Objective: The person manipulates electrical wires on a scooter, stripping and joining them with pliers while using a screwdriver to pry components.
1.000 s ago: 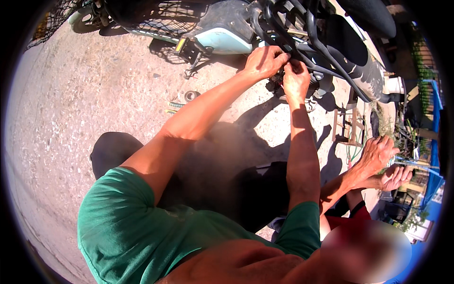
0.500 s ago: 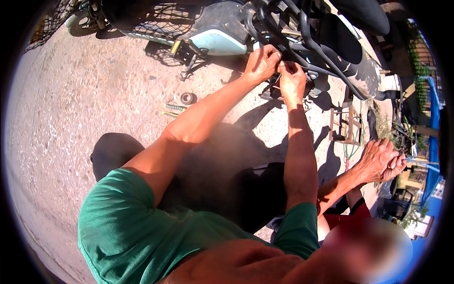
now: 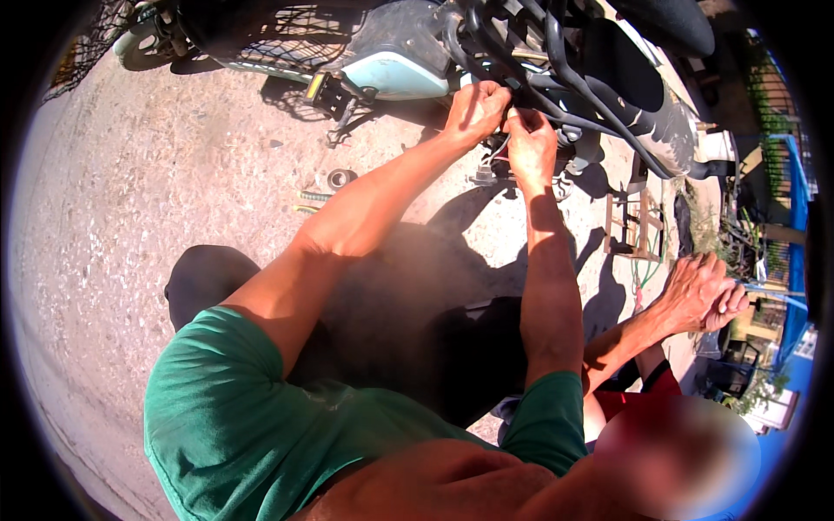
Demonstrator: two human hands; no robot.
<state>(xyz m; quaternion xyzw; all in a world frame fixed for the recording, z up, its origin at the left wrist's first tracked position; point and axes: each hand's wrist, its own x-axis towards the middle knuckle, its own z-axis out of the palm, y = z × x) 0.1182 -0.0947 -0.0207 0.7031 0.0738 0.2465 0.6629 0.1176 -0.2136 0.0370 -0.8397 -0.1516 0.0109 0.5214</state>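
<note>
- My left hand (image 3: pixel 473 111) and right hand (image 3: pixel 530 143) are pressed close together, knuckle to knuckle, at a bunch of thin wires (image 3: pixel 497 156) under the black frame tubes (image 3: pixel 556 82) of the light-blue scooter (image 3: pixel 395 74).
- Compared with a second ago they have hardly shifted: same spot, same closeness, so I judge the fiddly work on the wires is ongoing, not finished.
- My fingers on both hands are curled tight, seemingly pinching the wires; exactly what each fingertip grips I cannot tell.
- Below and left of my left hand, a small metal ring (image 3: pixel 340 179) and a bolt (image 3: pixel 314 197) lie on the sandy ground (image 3: pixel 130 226).
- Far to my right, another person's clasped hands (image 3: pixel 704 295) rest apart from mine.
</note>
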